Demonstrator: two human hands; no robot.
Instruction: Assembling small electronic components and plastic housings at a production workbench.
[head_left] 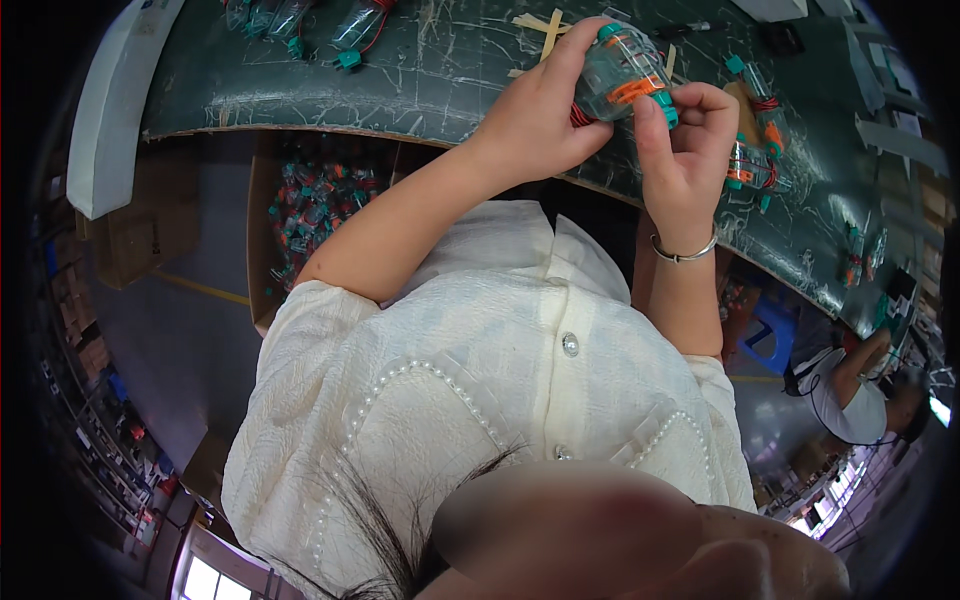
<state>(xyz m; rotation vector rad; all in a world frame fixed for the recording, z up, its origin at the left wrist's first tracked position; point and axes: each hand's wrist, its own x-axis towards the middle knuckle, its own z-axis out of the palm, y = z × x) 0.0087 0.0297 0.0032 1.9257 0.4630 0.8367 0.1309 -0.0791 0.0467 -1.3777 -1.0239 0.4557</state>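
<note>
Above the green work table (440, 85), my left hand (540, 115) is closed around a clear plastic cylinder (622, 75) with orange and teal parts. Its thumb lies under the cylinder and its fingers reach over the top. Red wire shows by the left thumb. My right hand (690, 150) pinches at a teal piece (664, 106) on the cylinder's lower right end, with thumb and index finger close to it. Just right of that hand, similar clear units (752, 165) with red wire lie on the table.
More wired units (362, 25) lie at the table's far left. Yellowish strips (552, 35) and a black pen (690, 28) are behind my hands. Below the front edge, a cardboard box (262, 210) holds many units. A co-worker (850, 395) and a blue stool (772, 335) are at right.
</note>
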